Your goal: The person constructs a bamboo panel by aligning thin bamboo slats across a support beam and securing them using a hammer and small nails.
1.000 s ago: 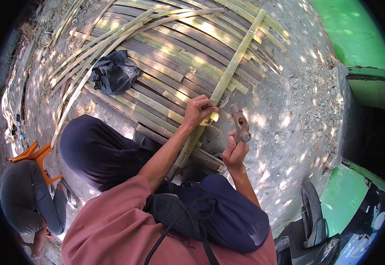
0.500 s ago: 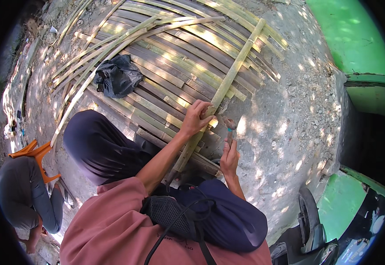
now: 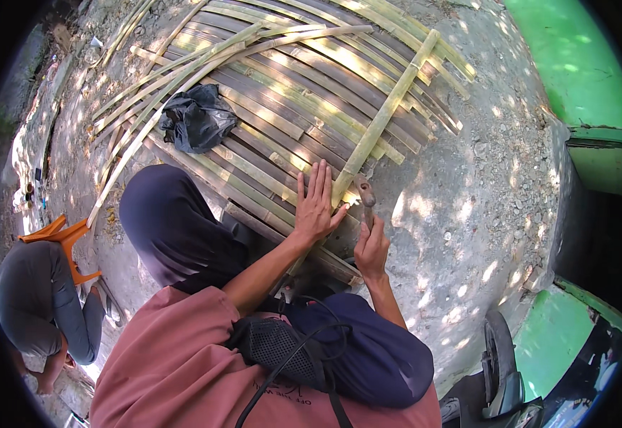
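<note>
Left hand (image 3: 314, 212) laid flat, right hand (image 3: 372, 251) wrapped round a hammer (image 3: 366, 194)

Both bare forearms reach forward, the left one running between the knees, the right one coming past the outer side of the right knee (image 3: 368, 349). From where I stand, the left palm faces down, open, its fingers straight and pointing away, its thumb stretched toward the hammer. The right hand is closed on the handle, holding the head just beyond that thumb; whether it touches the bamboo I cannot tell.

Largest of all is the platform of bamboo slats (image 3: 254, 107) on the ground ahead, under the left hand. A long bamboo crosspiece (image 3: 389, 107) lies over its right side, the left hand hiding part of it. The left knee (image 3: 179, 228) blocks some of the near edge.

To the right stands a green wall (image 3: 568, 57), with a tyre (image 3: 494, 357) below. On the left, someone in grey trousers (image 3: 29, 296) is beside an orange seat (image 3: 75, 239). A crumpled black plastic bag (image 3: 198, 118) sits on the slats.
</note>
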Motion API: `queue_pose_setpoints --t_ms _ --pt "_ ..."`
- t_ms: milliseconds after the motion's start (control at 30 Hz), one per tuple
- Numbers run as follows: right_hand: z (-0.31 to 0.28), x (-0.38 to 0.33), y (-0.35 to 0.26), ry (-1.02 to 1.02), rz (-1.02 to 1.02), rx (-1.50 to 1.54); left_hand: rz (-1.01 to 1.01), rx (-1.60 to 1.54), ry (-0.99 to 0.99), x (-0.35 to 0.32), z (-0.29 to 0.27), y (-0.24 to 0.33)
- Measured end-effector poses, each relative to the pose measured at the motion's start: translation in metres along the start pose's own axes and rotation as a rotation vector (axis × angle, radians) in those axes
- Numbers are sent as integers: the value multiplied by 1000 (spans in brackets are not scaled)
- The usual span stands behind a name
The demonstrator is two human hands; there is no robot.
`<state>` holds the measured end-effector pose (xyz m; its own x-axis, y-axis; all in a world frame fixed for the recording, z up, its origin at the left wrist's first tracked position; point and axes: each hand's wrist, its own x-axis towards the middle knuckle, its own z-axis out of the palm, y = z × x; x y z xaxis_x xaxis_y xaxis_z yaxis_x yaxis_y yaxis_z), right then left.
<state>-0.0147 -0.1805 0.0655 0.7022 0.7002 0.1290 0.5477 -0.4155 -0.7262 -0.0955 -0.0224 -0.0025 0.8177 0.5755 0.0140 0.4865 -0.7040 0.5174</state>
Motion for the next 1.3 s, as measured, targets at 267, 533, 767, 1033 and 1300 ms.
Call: queue_pose_setpoints --t_ms 267,533,767,1033,1300 --pt "3 -1 27 -157 65 -94 6 8 -3 2 1 0" --pt "-19 -2 8 144 -218 43 -7 9 -27 4 -1 3" --pt "18 5 48 -115 -59 -120 8 15 6 0 6 -4" --pt "-14 -22 74 -69 -180 -33 -14 15 -18 5 0 4" --pt "-16 -7 78 -126 -286 -17 -18 38 -24 2 -1 3"
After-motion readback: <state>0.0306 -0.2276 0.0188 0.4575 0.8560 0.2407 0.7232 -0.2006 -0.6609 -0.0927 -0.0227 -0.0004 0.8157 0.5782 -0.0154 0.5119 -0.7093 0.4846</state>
